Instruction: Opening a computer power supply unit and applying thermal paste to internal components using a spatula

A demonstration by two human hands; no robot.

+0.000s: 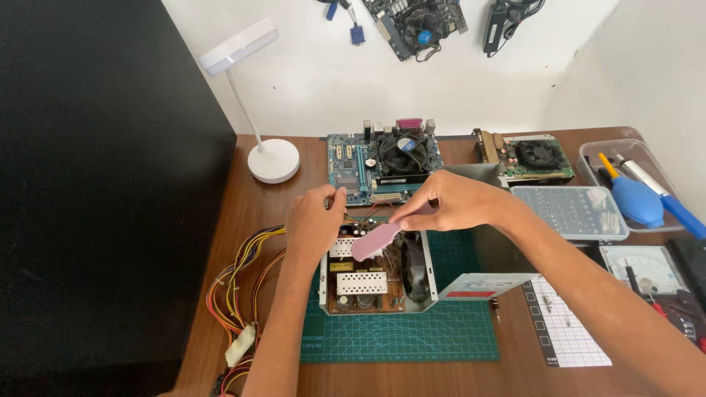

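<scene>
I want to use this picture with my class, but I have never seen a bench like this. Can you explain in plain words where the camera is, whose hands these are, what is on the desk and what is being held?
The one picture comes from a camera worn on the person's head, looking down at their own two bare hands over a brown desk. On a green cutting mat stands an opened metal power supply box, its insides showing, with a bundle of coloured wires trailing off to the left. The right hand holds a pink flat tool, its tip over the box. The left hand rests at the box's upper left edge; what it grips I cannot tell. Behind lie a blue circuit board with a fan, a smaller fan card and a white desk lamp. To the right are a clear parts case, a blue air blower and a meter.
</scene>
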